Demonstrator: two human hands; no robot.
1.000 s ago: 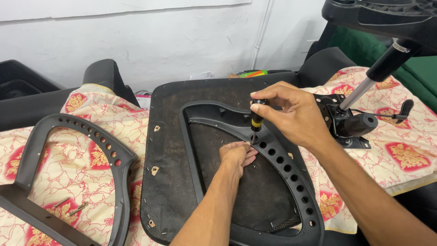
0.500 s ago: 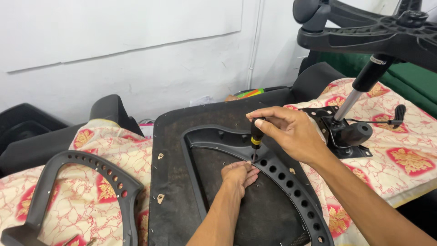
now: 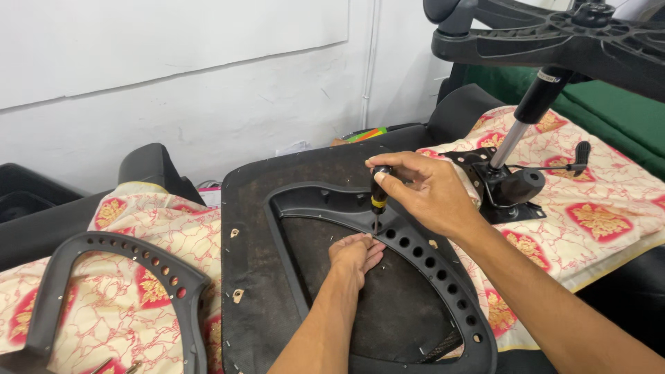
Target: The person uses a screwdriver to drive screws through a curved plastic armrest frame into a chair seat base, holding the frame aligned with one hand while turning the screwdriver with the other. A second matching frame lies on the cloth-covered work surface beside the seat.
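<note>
Screwdriver [image 3: 377,197] stands nearly upright in the head view, its long axis running twelve to six, clenched at the handle by the right hand [image 3: 422,190] while the left hand [image 3: 355,255] (fingers curled, at six o'clock just below the tip) steadies the black armrest frame [image 3: 305,204] on the seat base [image 3: 249,208].

One head-worn camera looks down and forward from close above the hands [image 3: 388,221], facing the wall [image 3: 208,104] just beyond them.
</note>
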